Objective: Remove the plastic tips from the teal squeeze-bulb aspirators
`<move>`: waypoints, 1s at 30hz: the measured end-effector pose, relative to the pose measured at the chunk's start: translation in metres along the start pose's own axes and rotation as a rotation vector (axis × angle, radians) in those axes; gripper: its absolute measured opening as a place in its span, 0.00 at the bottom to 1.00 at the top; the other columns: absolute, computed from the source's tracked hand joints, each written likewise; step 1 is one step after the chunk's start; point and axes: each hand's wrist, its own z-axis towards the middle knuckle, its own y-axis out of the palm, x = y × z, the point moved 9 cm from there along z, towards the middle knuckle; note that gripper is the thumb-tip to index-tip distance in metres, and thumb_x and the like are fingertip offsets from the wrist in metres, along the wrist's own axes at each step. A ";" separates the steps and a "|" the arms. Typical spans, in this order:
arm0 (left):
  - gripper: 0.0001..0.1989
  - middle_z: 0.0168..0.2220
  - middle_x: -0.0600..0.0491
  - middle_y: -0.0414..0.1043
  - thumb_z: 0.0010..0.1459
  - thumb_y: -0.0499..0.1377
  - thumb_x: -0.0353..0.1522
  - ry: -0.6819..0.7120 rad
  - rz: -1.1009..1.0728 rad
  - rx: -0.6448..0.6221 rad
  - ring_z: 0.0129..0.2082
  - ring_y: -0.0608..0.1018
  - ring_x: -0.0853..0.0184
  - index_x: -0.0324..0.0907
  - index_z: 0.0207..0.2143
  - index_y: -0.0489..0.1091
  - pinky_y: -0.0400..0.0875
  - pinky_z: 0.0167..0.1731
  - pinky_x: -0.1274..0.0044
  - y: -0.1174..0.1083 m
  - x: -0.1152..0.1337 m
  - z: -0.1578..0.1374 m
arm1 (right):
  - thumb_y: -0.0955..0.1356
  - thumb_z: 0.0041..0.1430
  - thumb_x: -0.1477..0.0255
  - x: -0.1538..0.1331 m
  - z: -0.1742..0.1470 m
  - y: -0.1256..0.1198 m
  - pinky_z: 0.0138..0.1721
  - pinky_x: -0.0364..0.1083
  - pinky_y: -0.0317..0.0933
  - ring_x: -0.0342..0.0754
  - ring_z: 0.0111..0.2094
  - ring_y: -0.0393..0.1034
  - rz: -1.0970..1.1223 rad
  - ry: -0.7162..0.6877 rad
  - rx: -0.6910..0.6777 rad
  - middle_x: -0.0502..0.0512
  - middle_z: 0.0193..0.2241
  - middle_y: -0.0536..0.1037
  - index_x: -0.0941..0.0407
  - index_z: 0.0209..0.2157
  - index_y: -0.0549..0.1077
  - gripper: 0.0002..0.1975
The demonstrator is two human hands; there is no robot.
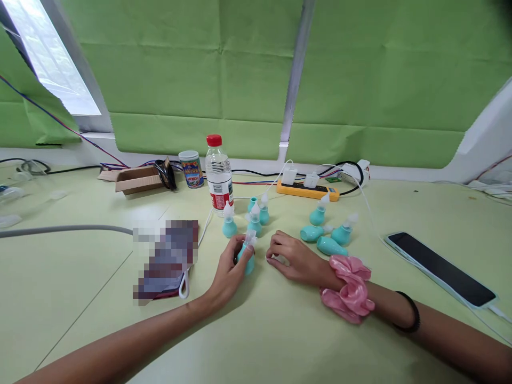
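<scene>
The left hand (229, 270) grips a teal bulb (249, 264) near the right hand (296, 258).

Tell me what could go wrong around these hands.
The left hand holds a teal bulb aspirator close to a standing aspirator, which it might knock over. A white cable loops beside the left forearm and could get snagged. Near the pink scrunchie, a teal bulb lies on its side; a nudge might roll it.

Yellow-green table (224, 341) carrying bottle (219, 184), can (192, 170), box (140, 181), power strip (307, 191), phone (440, 269); some teal bulbs (229, 229) standing, two lying on sides.
</scene>
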 end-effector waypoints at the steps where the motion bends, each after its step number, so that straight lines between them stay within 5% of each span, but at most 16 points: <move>1: 0.09 0.29 0.55 0.65 0.55 0.49 0.37 0.007 0.016 -0.004 0.30 0.67 0.70 0.41 0.36 0.61 0.60 0.30 0.80 0.000 0.000 0.000 | 0.63 0.52 0.77 0.002 -0.001 0.004 0.33 0.45 0.57 0.47 0.33 0.60 -0.018 0.012 -0.005 0.56 0.27 0.67 0.60 0.27 0.70 0.05; 5: 0.09 0.29 0.55 0.65 0.55 0.50 0.37 0.031 0.070 -0.001 0.30 0.66 0.70 0.40 0.35 0.62 0.60 0.32 0.79 -0.001 0.001 0.000 | 0.65 0.49 0.76 0.005 -0.002 0.007 0.33 0.44 0.57 0.46 0.32 0.60 0.026 0.040 0.017 0.55 0.27 0.66 0.59 0.25 0.70 0.02; 10: 0.10 0.28 0.55 0.66 0.49 0.56 0.37 0.038 0.157 -0.024 0.29 0.68 0.69 0.39 0.31 0.66 0.62 0.29 0.79 0.000 0.007 -0.004 | 0.65 0.51 0.68 0.010 -0.003 -0.025 0.27 0.41 0.54 0.40 0.24 0.57 0.266 0.163 0.224 0.48 0.21 0.63 0.59 0.34 0.67 0.09; 13: 0.09 0.24 0.55 0.65 0.48 0.57 0.36 0.135 0.223 -0.090 0.25 0.67 0.70 0.38 0.26 0.67 0.61 0.26 0.80 0.009 0.018 -0.009 | 0.65 0.50 0.66 0.000 -0.002 -0.022 0.23 0.39 0.51 0.39 0.21 0.53 0.377 0.184 0.124 0.46 0.20 0.61 0.58 0.35 0.65 0.12; 18: 0.07 0.24 0.53 0.65 0.49 0.56 0.34 0.308 0.313 -0.184 0.24 0.68 0.70 0.38 0.24 0.66 0.62 0.24 0.80 0.026 0.032 -0.026 | 0.63 0.52 0.66 -0.018 -0.008 -0.002 0.19 0.40 0.44 0.37 0.17 0.44 0.341 0.141 -0.010 0.43 0.14 0.51 0.57 0.16 0.54 0.17; 22: 0.06 0.24 0.51 0.66 0.50 0.56 0.32 0.393 0.353 -0.252 0.25 0.69 0.69 0.37 0.27 0.67 0.64 0.25 0.79 0.035 0.038 -0.041 | 0.56 0.57 0.67 -0.022 -0.013 0.008 0.19 0.40 0.44 0.37 0.17 0.41 0.395 0.141 -0.044 0.44 0.13 0.47 0.57 0.15 0.50 0.19; 27: 0.07 0.27 0.47 0.68 0.53 0.55 0.33 0.547 0.381 -0.318 0.26 0.70 0.67 0.38 0.30 0.68 0.67 0.26 0.78 0.038 0.049 -0.052 | 0.56 0.56 0.66 -0.030 -0.014 0.018 0.19 0.40 0.43 0.37 0.17 0.42 0.712 0.153 -0.194 0.44 0.14 0.48 0.57 0.14 0.50 0.19; 30: 0.08 0.30 0.45 0.69 0.54 0.53 0.29 0.704 0.394 -0.455 0.30 0.70 0.64 0.38 0.35 0.68 0.67 0.31 0.74 0.047 0.058 -0.064 | 0.56 0.54 0.63 -0.018 -0.013 0.023 0.15 0.40 0.40 0.36 0.14 0.39 1.067 0.345 -0.206 0.42 0.12 0.46 0.56 0.15 0.49 0.19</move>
